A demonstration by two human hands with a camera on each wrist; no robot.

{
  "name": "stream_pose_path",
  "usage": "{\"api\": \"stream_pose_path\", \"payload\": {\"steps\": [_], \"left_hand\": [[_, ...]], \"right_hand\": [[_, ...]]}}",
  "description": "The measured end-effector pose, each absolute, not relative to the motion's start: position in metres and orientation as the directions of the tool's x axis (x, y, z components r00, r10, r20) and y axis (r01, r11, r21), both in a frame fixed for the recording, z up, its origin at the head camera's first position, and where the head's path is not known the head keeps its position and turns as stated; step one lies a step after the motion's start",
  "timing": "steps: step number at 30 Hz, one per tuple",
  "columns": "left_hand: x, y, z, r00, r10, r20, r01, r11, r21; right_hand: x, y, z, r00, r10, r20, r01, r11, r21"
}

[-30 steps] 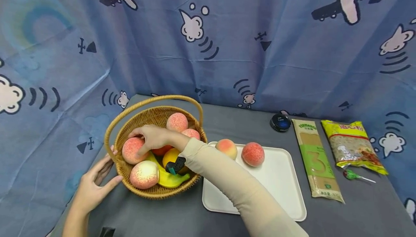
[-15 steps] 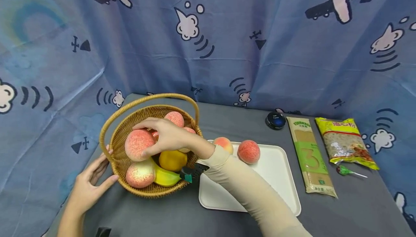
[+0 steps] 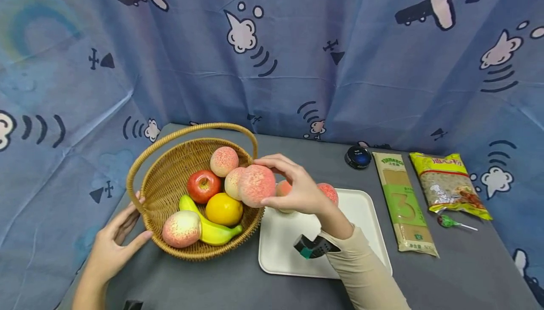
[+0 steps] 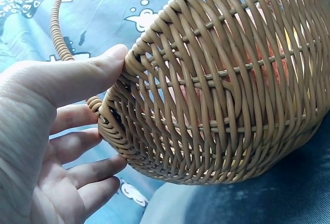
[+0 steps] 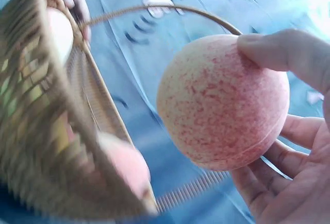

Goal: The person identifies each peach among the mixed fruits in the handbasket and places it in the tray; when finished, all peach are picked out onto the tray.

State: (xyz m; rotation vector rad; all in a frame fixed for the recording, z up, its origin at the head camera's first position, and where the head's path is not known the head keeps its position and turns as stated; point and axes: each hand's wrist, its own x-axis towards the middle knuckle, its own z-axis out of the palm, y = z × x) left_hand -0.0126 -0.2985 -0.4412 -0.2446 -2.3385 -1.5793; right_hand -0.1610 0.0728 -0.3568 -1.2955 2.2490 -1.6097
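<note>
Peach [image 3: 256, 185] gripped in right hand [image 3: 297, 192], midway from basket [image 3: 170, 177] (left hand [image 3: 114, 248] flat against it) toward tray [image 3: 365, 234].

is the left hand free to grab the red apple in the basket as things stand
Probably yes. The left hand only rests open against the basket wall, and the red apple lies uncovered near the middle; only the low rim and banana lie between.
</note>
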Motion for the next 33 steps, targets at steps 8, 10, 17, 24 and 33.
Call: {"api": "stream_pose_path", "payload": {"steps": [8,10,17,24,33], "left_hand": [[-0.013,-0.298,-0.442,-0.92,-0.014,0.393,0.362,0.362,0.859],[-0.013,-0.297,-0.442,-0.91,-0.022,0.415,0.384,0.335,0.86],[-0.012,-0.296,-0.44,-0.922,-0.018,0.387,0.359,0.337,0.87],[-0.01,-0.297,-0.44,-0.937,-0.013,0.35,0.324,0.342,0.882],[-0.012,-0.297,-0.44,-0.939,-0.012,0.343,0.317,0.353,0.88]], "right_hand": [[-0.162,0.163,-0.376,-0.759,-0.522,0.389,-0.536,0.162,-0.829],[-0.162,0.183,-0.382,-0.782,-0.487,0.388,-0.532,0.198,-0.823],[-0.153,0.237,-0.41,-0.858,-0.324,0.399,-0.471,0.185,-0.863],[-0.147,0.262,-0.436,-0.952,-0.164,0.26,-0.303,0.363,-0.881],[-0.149,0.277,-0.464,-0.992,-0.127,-0.011,-0.06,0.541,-0.839]]}}
